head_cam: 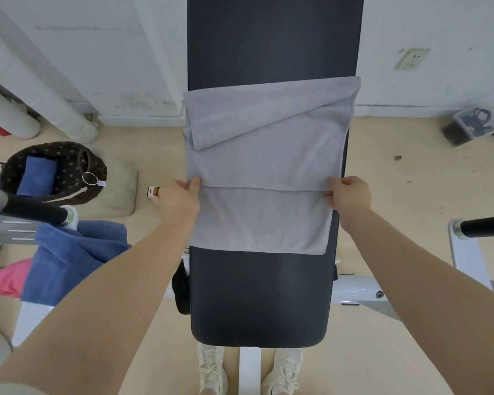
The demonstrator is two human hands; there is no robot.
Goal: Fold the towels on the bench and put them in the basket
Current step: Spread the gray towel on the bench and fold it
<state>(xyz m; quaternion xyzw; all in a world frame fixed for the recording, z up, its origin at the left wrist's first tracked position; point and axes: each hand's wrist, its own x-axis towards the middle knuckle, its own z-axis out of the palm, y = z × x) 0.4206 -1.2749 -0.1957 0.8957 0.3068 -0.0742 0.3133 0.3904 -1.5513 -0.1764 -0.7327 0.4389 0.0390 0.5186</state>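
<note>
Fingers (189, 185) of the left hand (177, 199) pinch the left end of a hemmed edge of the grey towel (264, 169), thumb on top; the right hand (350, 193) pinches the right end of the same edge in the same way. That edge runs straight across the towel, over a lower layer that reaches nearer the person.

The towel lies across the black padded surface (263, 295), covering nearly its full width. Its far part is folded back at a slant, leaving a loose corner near the left side. Bare padding shows both beyond the towel and in front of it.

On the floor to the left stands the dark woven basket (69, 166) with a folded blue towel (37, 178) inside. Nearer, another blue towel (77, 258) and a pink cloth (10, 277) hang over a frame.
</note>
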